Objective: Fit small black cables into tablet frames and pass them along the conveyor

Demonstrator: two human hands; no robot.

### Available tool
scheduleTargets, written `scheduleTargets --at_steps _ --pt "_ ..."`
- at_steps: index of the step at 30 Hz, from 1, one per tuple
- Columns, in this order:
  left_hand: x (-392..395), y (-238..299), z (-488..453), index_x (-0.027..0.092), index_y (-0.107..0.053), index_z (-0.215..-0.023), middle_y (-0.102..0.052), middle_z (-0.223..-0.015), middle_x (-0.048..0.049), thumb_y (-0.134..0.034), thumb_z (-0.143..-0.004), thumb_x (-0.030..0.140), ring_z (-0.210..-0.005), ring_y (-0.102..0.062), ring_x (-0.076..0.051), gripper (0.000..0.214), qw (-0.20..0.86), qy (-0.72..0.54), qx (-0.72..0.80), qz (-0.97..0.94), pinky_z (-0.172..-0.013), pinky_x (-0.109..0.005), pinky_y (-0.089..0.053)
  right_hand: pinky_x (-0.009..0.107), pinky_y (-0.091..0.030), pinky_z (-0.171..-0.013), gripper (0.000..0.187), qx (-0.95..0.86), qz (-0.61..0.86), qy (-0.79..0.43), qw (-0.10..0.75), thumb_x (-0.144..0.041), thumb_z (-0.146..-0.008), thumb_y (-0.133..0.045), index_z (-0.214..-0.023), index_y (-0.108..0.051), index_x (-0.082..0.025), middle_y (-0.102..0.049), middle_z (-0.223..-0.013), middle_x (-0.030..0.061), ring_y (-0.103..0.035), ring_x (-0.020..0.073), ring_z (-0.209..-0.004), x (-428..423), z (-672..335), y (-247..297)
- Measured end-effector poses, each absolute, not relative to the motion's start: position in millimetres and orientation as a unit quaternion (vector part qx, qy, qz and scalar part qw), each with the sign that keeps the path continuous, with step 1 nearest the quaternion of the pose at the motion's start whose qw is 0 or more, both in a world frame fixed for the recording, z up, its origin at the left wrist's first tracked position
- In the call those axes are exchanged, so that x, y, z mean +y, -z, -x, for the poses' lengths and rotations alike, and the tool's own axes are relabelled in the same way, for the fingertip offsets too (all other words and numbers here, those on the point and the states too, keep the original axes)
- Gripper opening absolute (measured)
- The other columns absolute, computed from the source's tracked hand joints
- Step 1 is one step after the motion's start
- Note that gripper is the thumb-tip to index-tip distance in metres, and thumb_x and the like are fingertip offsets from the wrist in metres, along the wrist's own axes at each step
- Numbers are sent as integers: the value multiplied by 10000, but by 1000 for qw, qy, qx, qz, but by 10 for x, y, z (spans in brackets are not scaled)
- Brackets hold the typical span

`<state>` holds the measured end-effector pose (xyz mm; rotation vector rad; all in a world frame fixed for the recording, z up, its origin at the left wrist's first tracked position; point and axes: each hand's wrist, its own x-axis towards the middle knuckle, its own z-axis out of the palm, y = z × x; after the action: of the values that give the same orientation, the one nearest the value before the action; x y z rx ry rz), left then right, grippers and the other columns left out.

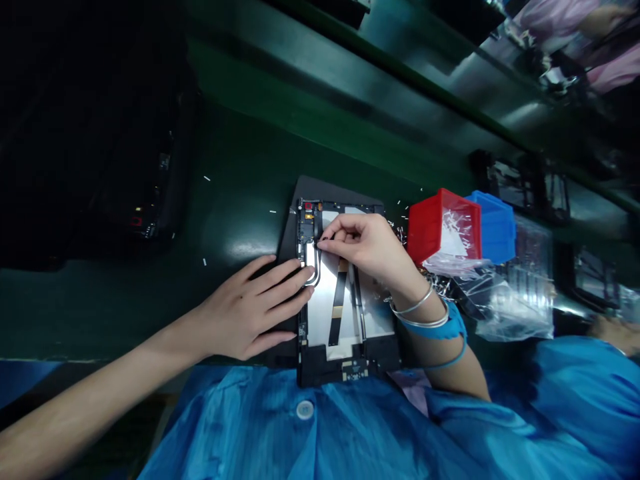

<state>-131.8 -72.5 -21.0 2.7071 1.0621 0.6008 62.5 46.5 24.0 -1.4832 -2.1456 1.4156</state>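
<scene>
An opened tablet (pixel 323 320) lies before me on a dark pad (pixel 330 189), its inside facing up. Silvery panels, a dark ribbon cable (pixel 339 300) and a thin black cable (pixel 319 263) along the left side show in it. My left hand (pixel 257 303) rests palm down with fingers stretched out, their tips on the tablet's left edge by the thin cable. Over the upper part, my right hand (pixel 373 247) pinches thumb and index finger together beside that cable. Something small and dark shows at those fingertips, too small to name.
To the right stand a red bin (pixel 425 230) with small white pieces and a blue bin (pixel 500 227). Clear plastic bags (pixel 515 307) lie in front of them. White slivers dot the green table (pixel 240 173). A co-worker's blue sleeve (pixel 585 380) is at the right.
</scene>
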Motion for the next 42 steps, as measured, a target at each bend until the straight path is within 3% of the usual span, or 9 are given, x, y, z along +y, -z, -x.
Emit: scheduleTargets --at_steps 5,18,21,25,27,31,35,38,42 --pt "-692 217 1298 124 -526 -1319 -489 -1436 -74 -433 -954 363 -1347 -408 -270 446 102 -199 333 -916 -1115 -418 -267 245 -352 -533 111 -738 499 -442 105 -231 -734 -698 -684 -627 -163 -552 -503 -66 -493 72 -477 452 -623 -198" --pt "-705 192 1284 132 -549 -1304 -522 -1402 -78 -478 -934 386 -1312 -461 -267 454 135 -195 344 -909 -1112 -424 -303 240 -322 -566 83 -774 509 -363 99 -194 -756 -710 -698 -659 -163 -529 -520 -69 -469 72 -521 401 -593 -188" --pt "-685 152 1255 122 -553 -1298 -559 -1364 -92 -474 -938 352 -1281 -495 -267 435 130 -206 344 -907 -1093 -438 -339 232 -326 -562 25 -801 498 -315 103 -182 -763 -701 -773 -682 -169 -536 -542 -67 -463 75 -529 373 -599 -216" --pt "-548 98 1182 110 -569 -1269 -602 -1313 -114 -462 -940 302 -1254 -517 -282 396 115 -229 370 -893 -1063 -470 -380 228 -343 -556 226 -827 499 -157 205 -235 -828 -641 -1047 -677 -190 -538 -583 -56 -486 97 -556 267 -782 -336" --pt "-500 88 1156 115 -554 -1277 -600 -1315 -117 -453 -945 282 -1272 -496 -286 386 114 -251 400 -874 -1052 -477 -395 225 -352 -542 235 -814 519 -105 240 -297 -864 -599 -1053 -676 -180 -543 -587 -44 -495 104 -552 165 -983 -377" --pt "-725 141 1100 204 -407 -1402 -488 -1429 -92 -457 -934 217 -1329 -426 -266 471 139 -327 535 -766 -1074 -476 -387 237 -310 -478 378 -768 618 -39 165 -448 -883 -530 -1030 -700 -144 -531 -512 -27 -481 123 -466 -137 -1441 -271" --pt "-1258 194 946 288 -279 -1488 -370 -1505 -89 -469 -920 287 -1352 -372 -332 598 214 -324 629 -673 -1073 -564 -374 242 -292 -445 524 -723 661 -172 99 -543 -881 -468 -1126 -683 -132 -500 -451 -34 -440 127 -399 -504 -1569 -77" --pt "-1470 122 873 366 -324 -1467 -326 -1542 -41 -477 -894 325 -1384 -332 -367 594 332 -333 641 -606 -1081 -607 -364 252 -296 -450 581 -691 664 -245 148 -517 -874 -490 -1256 -605 -94 -451 -451 -54 -406 126 -413 -650 -1428 -36" --pt "-1375 10 906 471 -345 -1429 -446 -1474 26 -581 -813 336 -1362 -383 -348 674 442 -415 648 -461 -1085 -523 -402 248 -275 -454 539 -648 652 -319 231 -445 -898 -454 -1310 -569 -117 -371 -457 -78 -368 116 -432 -593 -1279 -20"
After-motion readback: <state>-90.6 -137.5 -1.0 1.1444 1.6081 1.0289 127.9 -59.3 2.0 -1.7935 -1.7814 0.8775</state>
